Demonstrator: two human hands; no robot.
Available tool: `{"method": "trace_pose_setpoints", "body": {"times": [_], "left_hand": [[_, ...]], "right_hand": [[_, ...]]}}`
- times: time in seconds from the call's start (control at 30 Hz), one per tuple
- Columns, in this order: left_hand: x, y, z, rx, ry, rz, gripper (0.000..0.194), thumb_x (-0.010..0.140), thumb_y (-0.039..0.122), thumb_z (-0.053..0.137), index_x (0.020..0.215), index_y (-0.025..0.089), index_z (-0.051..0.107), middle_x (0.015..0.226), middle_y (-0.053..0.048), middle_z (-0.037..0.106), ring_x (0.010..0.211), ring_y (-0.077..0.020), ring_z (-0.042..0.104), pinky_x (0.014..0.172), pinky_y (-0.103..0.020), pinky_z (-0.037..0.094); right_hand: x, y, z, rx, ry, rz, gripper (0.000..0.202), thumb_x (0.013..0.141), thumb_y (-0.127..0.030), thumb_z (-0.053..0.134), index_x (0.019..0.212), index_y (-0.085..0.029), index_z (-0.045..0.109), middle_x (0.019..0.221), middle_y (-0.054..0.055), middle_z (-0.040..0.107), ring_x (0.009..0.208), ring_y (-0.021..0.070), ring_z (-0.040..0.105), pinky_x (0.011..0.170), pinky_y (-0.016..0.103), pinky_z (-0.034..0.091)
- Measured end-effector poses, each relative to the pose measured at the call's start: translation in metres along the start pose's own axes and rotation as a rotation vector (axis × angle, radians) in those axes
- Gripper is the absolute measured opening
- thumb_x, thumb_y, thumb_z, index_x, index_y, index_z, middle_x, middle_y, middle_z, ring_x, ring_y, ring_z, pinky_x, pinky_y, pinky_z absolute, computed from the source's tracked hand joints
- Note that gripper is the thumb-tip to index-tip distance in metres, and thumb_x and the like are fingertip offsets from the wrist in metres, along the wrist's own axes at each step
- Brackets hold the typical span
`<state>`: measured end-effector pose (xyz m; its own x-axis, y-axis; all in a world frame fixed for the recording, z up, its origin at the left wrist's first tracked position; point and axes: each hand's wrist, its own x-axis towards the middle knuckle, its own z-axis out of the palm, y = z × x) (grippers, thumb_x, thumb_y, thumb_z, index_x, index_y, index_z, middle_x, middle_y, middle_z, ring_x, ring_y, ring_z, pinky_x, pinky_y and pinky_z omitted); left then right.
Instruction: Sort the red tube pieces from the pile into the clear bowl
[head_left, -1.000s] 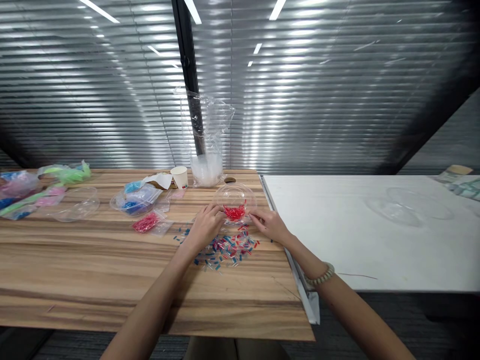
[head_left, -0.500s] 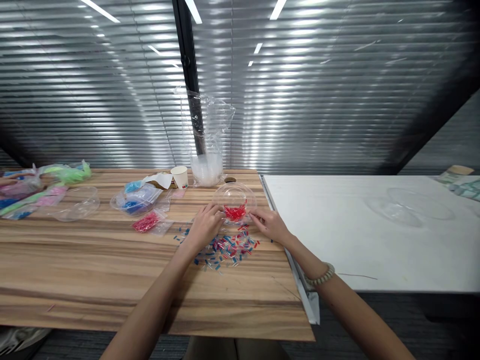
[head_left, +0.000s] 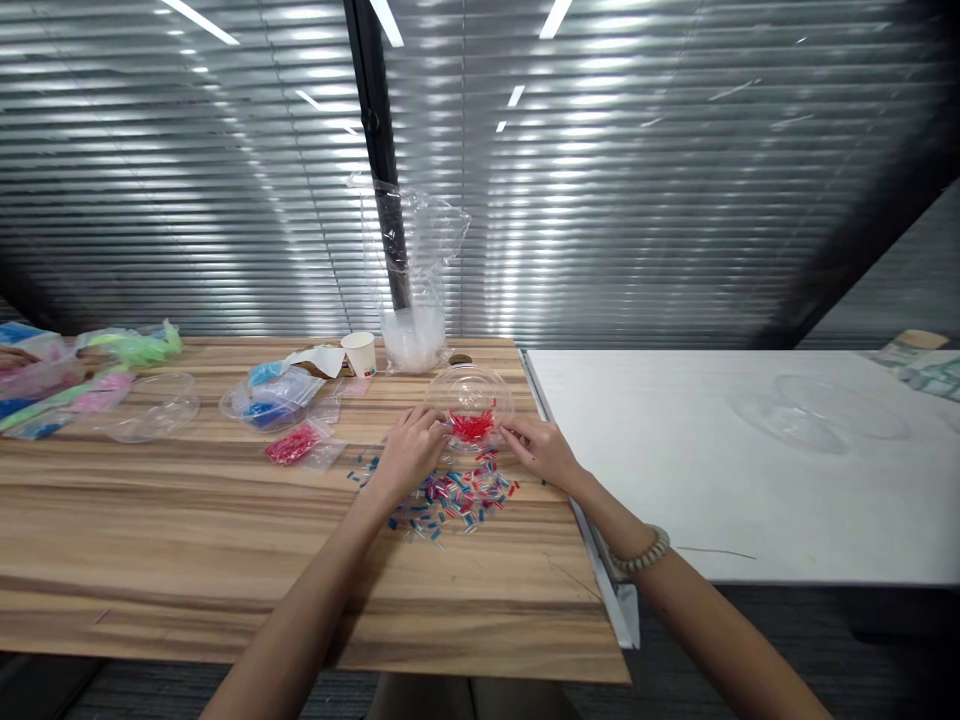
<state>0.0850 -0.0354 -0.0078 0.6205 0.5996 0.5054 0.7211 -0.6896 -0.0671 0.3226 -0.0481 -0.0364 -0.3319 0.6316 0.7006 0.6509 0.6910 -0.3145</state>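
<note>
A clear plastic bowl [head_left: 471, 376] holding red tube beads [head_left: 472, 427] is tilted toward me on the wooden table. At its left rim my left hand [head_left: 412, 448] has its fingers closed on the edge. On the opposite side my right hand [head_left: 541, 450] pinches the rim between thumb and fingers; a beaded bracelet [head_left: 640, 552] circles that wrist. Loose blue, red, pink and clear tube beads [head_left: 457, 500] are scattered just in front of the bowl, some partly behind my left hand and forearm. The fingertips are small and partly hidden.
Left of my hands lie a bag of pink beads [head_left: 292, 444] and a clear bowl with bagged blue beads [head_left: 262, 408]. A paper cup [head_left: 360, 354] and a bag of stacked clear bowls [head_left: 414, 335] stand behind. Another person's hand [head_left: 16, 358] is at far left. A white table [head_left: 712, 490] adjoins right.
My hands keep their grip, and the bowl has barely shifted. At far left the other person's hand and the bags around it have moved slightly.
</note>
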Motion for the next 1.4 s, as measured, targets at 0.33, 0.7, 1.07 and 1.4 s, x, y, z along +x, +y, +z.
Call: {"method": "trace_pose_setpoints", "body": {"times": [0.33,0.7,1.07,1.4], "left_hand": [[0.0025,0.0051,-0.0059,-0.005,0.013,0.03,0.015,0.087,0.021,0.049,0.089,0.019,0.064,0.095,-0.004,0.062,0.096,-0.0194,0.049,0.095,-0.04,0.036],[0.0028,0.0075,-0.0074,-0.046,0.003,0.035,0.014,0.085,0.017,0.049,0.086,0.019,0.062,0.101,-0.004,0.06,0.102,-0.0187,0.051,0.109,-0.05,0.023],[0.0004,0.0054,-0.0044,-0.037,-0.006,0.06,0.014,0.084,0.016,0.05,0.09,0.02,0.062,0.105,-0.005,0.059,0.104,-0.0196,0.049,0.11,-0.052,0.02],[0.0025,0.0087,-0.0092,-0.036,-0.054,0.053,0.014,0.085,0.017,0.049,0.088,0.019,0.063,0.1,-0.005,0.06,0.101,-0.0193,0.051,0.11,-0.052,0.019]], "right_hand": [[0.0001,-0.0003,0.0003,0.011,0.004,0.0,0.026,0.088,-0.017,0.046,0.108,-0.02,0.06,0.104,0.004,0.067,0.088,0.0166,0.065,0.078,0.028,0.052],[-0.0008,-0.0009,-0.0001,-0.023,-0.003,0.027,0.023,0.089,-0.023,0.045,0.102,-0.021,0.064,0.097,0.004,0.069,0.072,0.0147,0.065,0.064,0.025,0.051],[0.0013,-0.0029,-0.0026,0.0,-0.009,0.009,0.025,0.088,-0.019,0.045,0.107,-0.021,0.062,0.103,0.004,0.068,0.085,0.0161,0.066,0.072,0.026,0.052],[0.0014,-0.0029,-0.0038,-0.025,-0.04,0.025,0.025,0.088,-0.019,0.045,0.107,-0.022,0.061,0.103,0.004,0.068,0.086,0.0171,0.066,0.077,0.029,0.052]]}}
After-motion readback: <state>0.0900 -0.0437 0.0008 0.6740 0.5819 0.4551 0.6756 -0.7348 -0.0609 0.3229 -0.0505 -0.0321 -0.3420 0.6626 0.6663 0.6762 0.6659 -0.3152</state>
